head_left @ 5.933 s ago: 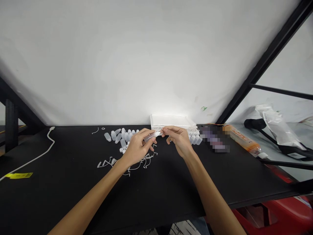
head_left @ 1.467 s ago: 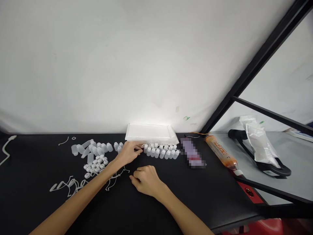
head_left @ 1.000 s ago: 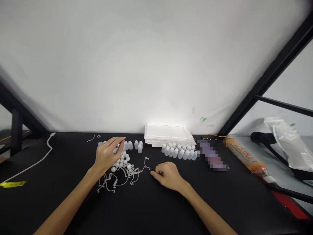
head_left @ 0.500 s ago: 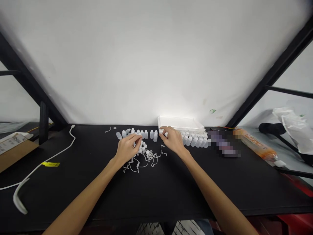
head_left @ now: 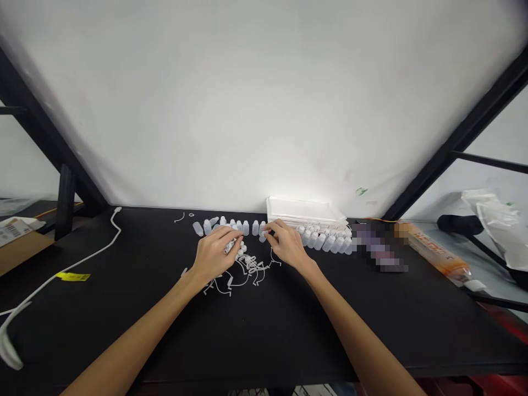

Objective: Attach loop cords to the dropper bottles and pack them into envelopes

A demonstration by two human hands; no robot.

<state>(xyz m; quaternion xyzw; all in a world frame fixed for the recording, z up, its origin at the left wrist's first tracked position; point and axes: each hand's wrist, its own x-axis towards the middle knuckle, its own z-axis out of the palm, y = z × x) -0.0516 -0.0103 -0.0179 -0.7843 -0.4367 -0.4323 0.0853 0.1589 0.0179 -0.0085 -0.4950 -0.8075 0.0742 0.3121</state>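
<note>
My left hand (head_left: 216, 252) hovers over a small heap of white caps (head_left: 241, 249), its thumb and fingertips pinched together; whatever is between them is too small to make out. Just right of it, my right hand (head_left: 285, 243) has its thumb and forefinger closed on a small translucent bottle (head_left: 263, 237), the front one of the middle group. A row of similar bottles (head_left: 246, 227) stands behind my left hand, and one bottle (head_left: 198, 229) at its left end leans or lies over. Thin white tubes with bent ends (head_left: 237, 284) lie tangled in front of the caps.
Capped bottles (head_left: 329, 243) form a row to the right, before a stack of white trays (head_left: 305, 209) against the wall. A white cable (head_left: 93, 256) with a yellow tag runs along the left. An orange-printed plastic package (head_left: 433, 250) and a cardboard box (head_left: 25, 247) lie at the sides.
My right hand has moved left and slightly down, and its fingers have closed on the front bottle, which now tilts. My left hand stays pinched near the caps. The view has shifted slightly.
</note>
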